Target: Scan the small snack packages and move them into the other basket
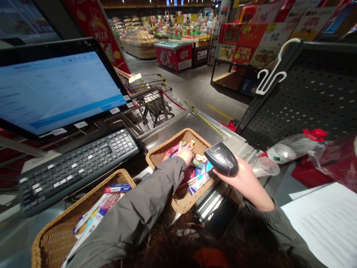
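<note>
My left hand [186, 153] reaches into a wicker basket [181, 206], its fingers apart among colourful small packages [196, 169]. Close to its fingertips is a small yellow item [192, 142]; I cannot make out what it is. Toothpaste-like boxes and packs lie jumbled in this basket, some hidden by my sleeve. My right hand [242, 175] is closed around a black handheld barcode scanner [222, 159], held above the basket's right side. A second wicker basket [50, 236] at lower left holds more boxed packs [104, 204], partly covered by my left forearm.
A monitor [58, 85] and a black keyboard [80, 165] stand at left. To the right are a plastic cup [267, 166], a clear bottle with a red cap [298, 143], paper sheets [323, 219] and a perforated black panel [315, 82] with white hooks. Shopping carts [152, 93] stand beyond the counter.
</note>
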{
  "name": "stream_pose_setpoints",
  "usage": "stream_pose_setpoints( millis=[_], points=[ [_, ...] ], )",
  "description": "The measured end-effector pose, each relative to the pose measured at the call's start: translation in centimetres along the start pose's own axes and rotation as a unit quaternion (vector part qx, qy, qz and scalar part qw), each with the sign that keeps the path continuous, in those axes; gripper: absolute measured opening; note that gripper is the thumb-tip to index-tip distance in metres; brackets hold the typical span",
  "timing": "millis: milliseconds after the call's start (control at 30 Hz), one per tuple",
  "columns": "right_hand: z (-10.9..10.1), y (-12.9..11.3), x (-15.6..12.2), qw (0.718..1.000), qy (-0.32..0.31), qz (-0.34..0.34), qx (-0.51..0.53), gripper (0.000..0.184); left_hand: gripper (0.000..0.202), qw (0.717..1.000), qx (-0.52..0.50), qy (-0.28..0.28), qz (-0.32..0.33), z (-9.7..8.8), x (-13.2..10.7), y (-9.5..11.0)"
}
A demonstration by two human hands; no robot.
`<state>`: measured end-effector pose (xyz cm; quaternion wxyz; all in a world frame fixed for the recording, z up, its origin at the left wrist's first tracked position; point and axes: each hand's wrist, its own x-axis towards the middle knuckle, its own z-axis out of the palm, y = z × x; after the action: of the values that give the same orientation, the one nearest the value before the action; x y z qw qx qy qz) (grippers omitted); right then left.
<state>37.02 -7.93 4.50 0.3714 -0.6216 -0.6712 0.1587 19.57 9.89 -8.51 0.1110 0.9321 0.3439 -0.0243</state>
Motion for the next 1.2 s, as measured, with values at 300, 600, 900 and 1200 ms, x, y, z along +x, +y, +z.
stream_pose_setpoints(
  millis=[300, 600, 900, 1200],
  points=[
    [1.1, -0.8, 0.5, 1.0, 0.008, -0.016, -0.02, 0.037, 0.005, 0.98, 0.011, 0.197, 0.011, -10.1, -4.9, 0.0],
    [2.3, -4.4, 1.0, 0.997, 0.003, -0.079, -0.018, 0.037, 0.005, 0.955, 0.038, 0.295, -0.012, -14.2, -11.3, -0.6],
    [3.6, -8.3, 0.6, 0.992, -0.007, -0.127, 0.007, 0.042, 0.008, 0.926, 0.068, 0.366, -0.065, -16.8, -17.5, -2.4],
    [5.3, -14.3, 0.8, 0.971, -0.046, -0.232, 0.03, 0.035, 0.007, 0.886, 0.094, 0.435, -0.133, -18.5, -23.9, -4.1]
  ],
)
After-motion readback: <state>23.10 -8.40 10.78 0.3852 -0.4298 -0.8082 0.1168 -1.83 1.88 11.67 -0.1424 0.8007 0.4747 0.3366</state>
